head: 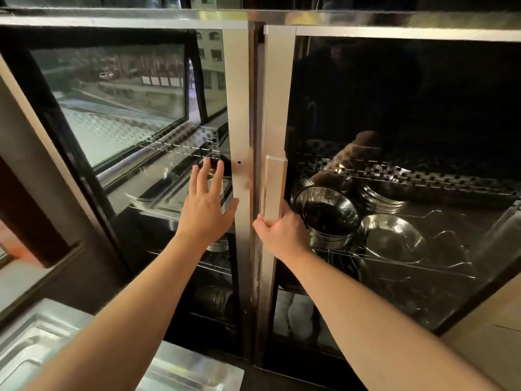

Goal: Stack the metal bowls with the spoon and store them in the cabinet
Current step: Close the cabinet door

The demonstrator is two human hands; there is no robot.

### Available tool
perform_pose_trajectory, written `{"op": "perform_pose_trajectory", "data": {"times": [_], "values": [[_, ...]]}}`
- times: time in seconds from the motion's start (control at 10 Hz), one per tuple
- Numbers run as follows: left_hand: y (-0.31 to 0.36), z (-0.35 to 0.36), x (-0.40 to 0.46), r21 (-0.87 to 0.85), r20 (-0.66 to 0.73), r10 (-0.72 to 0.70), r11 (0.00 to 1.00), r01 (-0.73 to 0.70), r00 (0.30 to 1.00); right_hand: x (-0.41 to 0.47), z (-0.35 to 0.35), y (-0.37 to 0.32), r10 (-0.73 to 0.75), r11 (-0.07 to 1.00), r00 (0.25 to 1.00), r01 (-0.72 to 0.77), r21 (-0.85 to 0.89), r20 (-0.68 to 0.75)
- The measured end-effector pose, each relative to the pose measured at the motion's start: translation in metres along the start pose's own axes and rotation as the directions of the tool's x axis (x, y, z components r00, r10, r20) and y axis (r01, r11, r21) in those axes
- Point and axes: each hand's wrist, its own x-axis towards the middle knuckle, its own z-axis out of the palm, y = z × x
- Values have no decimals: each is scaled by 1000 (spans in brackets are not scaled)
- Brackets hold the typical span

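A steel cabinet [242,108] with two glass doors fills the view. My left hand [207,204] lies flat, fingers spread, against the glass of the left door near its inner frame. My right hand [279,231] is wrapped around the lower end of the vertical handle [275,187] on the right door. Behind the right glass, a stack of deep metal bowls [327,215] stands on a wire shelf [394,263], with another metal bowl [393,239] beside it. No spoon can be made out.
More stacked metal dishes [377,197] sit further back on the shelf. Steel trays [169,193] show behind the left glass. A steel sink and tray [36,340] lie at the lower left. A beige surface [490,320] is at the lower right.
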Motion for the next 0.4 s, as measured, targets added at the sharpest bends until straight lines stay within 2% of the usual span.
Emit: {"op": "perform_pose_trajectory", "data": {"times": [0.2,0.3,0.4], "values": [[7,-35,-3,-97,81,-12,995,19,997,-10,-25,-19,46,977,994,-23,-214,102],[12,-50,-4,-147,90,0,989,14,996,-16,-37,-29,157,971,959,-106,-216,234],[21,-69,-4,-188,36,41,982,-34,999,-15,-73,-50,176,978,944,-136,-156,281]]}}
